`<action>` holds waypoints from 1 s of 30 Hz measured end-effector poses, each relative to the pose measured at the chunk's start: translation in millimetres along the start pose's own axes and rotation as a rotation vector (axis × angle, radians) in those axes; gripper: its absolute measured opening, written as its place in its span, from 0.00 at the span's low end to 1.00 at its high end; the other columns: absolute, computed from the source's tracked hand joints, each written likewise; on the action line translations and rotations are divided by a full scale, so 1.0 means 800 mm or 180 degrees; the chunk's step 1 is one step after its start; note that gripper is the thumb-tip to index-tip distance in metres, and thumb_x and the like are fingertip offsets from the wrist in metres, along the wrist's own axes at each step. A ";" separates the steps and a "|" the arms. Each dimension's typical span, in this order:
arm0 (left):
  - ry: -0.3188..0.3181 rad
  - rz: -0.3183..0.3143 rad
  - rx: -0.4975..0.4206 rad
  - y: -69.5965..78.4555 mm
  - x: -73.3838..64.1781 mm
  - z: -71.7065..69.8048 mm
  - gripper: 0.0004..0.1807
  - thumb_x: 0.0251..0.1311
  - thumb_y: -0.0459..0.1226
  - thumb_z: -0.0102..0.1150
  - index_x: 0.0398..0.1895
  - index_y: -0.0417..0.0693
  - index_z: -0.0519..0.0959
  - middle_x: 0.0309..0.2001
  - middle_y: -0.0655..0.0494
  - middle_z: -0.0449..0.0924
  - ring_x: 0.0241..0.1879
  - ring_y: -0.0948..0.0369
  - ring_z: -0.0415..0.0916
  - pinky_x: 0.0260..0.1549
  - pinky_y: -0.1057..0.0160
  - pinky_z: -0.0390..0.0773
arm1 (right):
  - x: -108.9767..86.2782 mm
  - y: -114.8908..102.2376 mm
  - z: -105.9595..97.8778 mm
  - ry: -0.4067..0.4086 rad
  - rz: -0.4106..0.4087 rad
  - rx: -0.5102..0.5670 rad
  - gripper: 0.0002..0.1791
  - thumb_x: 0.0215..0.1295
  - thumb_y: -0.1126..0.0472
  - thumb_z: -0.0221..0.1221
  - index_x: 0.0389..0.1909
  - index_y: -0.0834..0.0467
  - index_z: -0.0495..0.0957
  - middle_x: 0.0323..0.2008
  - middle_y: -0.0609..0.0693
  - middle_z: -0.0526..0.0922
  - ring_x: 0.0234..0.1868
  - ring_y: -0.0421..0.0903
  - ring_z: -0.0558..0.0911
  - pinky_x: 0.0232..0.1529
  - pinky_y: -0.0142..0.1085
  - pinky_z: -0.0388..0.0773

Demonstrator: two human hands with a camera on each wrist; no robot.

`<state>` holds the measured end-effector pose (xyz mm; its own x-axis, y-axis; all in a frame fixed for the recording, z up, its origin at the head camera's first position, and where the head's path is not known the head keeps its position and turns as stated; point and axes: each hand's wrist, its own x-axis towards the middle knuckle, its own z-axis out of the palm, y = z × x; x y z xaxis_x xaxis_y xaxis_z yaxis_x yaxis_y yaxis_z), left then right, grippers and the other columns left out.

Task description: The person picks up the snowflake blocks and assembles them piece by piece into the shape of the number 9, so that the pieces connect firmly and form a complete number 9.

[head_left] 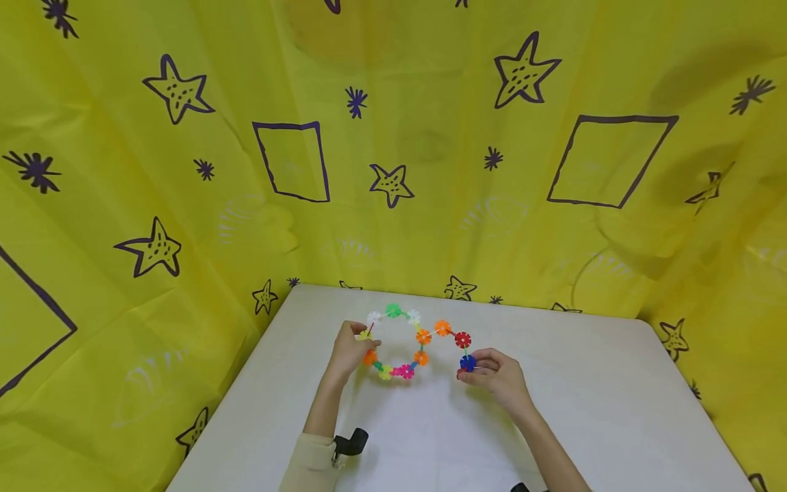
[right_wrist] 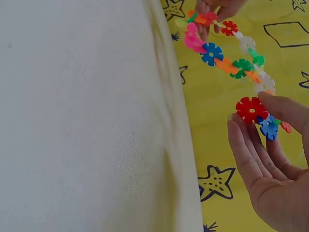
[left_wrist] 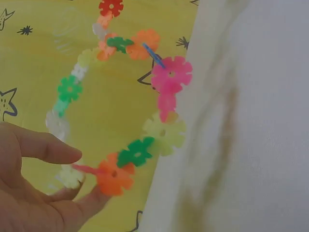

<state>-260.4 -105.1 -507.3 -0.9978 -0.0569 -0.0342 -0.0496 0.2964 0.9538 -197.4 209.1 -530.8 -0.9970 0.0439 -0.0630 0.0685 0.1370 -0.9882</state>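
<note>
Notched plastic flower discs are joined into a ring (head_left: 423, 336) with a short tail running off its right side, held up over the table. My left hand (head_left: 352, 350) pinches the ring's left side, close to a yellow disc and an orange disc (left_wrist: 115, 175). At the end of the tail, my right hand (head_left: 503, 380) grips a blue disc (head_left: 468, 363) and a red disc (right_wrist: 251, 110) between thumb and fingers. Green, white, pink and orange discs make up much of the ring. In the right wrist view, the left hand (right_wrist: 219, 8) shows at the ring's far end.
Under both hands lies a white tabletop (head_left: 590, 383). A yellow curtain (head_left: 430, 232) printed with dark stars and squares surrounds the table at the back and sides. A black device (head_left: 352, 442) is strapped at the left wrist, by a beige sleeve (head_left: 312, 459).
</note>
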 end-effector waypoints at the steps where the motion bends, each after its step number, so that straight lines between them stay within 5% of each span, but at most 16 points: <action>1: -0.0009 0.0006 -0.0021 0.000 0.001 0.000 0.25 0.61 0.31 0.68 0.57 0.30 0.70 0.56 0.34 0.75 0.39 0.51 0.84 0.42 0.60 0.80 | -0.001 0.000 0.000 0.0040 0.0007 -0.0040 0.29 0.49 0.64 0.81 0.50 0.66 0.78 0.39 0.57 0.88 0.37 0.46 0.89 0.39 0.31 0.83; 6: -0.0107 0.0102 -0.0318 -0.003 0.010 0.002 0.23 0.65 0.33 0.67 0.57 0.26 0.74 0.44 0.35 0.86 0.45 0.43 0.87 0.42 0.60 0.80 | -0.004 -0.001 -0.001 0.0061 0.0052 -0.0106 0.35 0.48 0.64 0.82 0.57 0.63 0.77 0.39 0.55 0.88 0.37 0.46 0.88 0.39 0.32 0.82; 10: -0.0238 0.0253 -0.0713 -0.009 0.018 0.006 0.20 0.70 0.33 0.63 0.58 0.26 0.75 0.46 0.31 0.86 0.49 0.37 0.85 0.47 0.59 0.85 | -0.008 -0.001 0.000 0.0001 0.0059 -0.0115 0.38 0.48 0.64 0.82 0.61 0.64 0.76 0.40 0.55 0.88 0.38 0.48 0.88 0.38 0.33 0.82; 16: -0.0738 0.0213 -0.0854 -0.016 0.028 0.006 0.23 0.70 0.34 0.64 0.66 0.41 0.73 0.62 0.38 0.71 0.56 0.37 0.81 0.48 0.54 0.84 | -0.015 0.004 0.004 0.0027 0.0065 -0.0179 0.39 0.47 0.62 0.82 0.61 0.66 0.76 0.39 0.55 0.89 0.38 0.48 0.89 0.38 0.32 0.83; 22: -0.1284 0.0226 -0.0908 -0.016 0.036 0.006 0.29 0.70 0.27 0.52 0.74 0.47 0.65 0.70 0.38 0.59 0.62 0.40 0.79 0.48 0.54 0.84 | -0.022 0.006 0.010 0.0152 0.0061 -0.0286 0.38 0.46 0.61 0.83 0.57 0.66 0.77 0.39 0.54 0.90 0.37 0.47 0.90 0.37 0.31 0.82; 25: -0.1280 0.0316 -0.0818 -0.015 0.041 0.009 0.28 0.71 0.25 0.48 0.74 0.43 0.66 0.69 0.38 0.62 0.62 0.42 0.79 0.49 0.55 0.84 | -0.026 0.006 0.013 0.0209 0.0070 -0.0348 0.37 0.45 0.62 0.83 0.56 0.66 0.77 0.38 0.54 0.90 0.36 0.46 0.90 0.36 0.30 0.81; 30: -0.0989 0.0433 -0.0819 -0.014 0.050 0.018 0.23 0.73 0.25 0.45 0.70 0.34 0.69 0.66 0.36 0.67 0.59 0.43 0.81 0.52 0.51 0.83 | -0.031 0.005 0.020 0.0227 0.0064 -0.0407 0.35 0.44 0.63 0.84 0.53 0.65 0.78 0.37 0.54 0.90 0.35 0.46 0.90 0.36 0.30 0.80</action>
<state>-300.4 -96.5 -523.4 -0.9623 0.2681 0.0463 0.0567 0.0314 0.9979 -172.8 192.5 -535.2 -0.9908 0.1173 -0.0681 0.0969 0.2603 -0.9607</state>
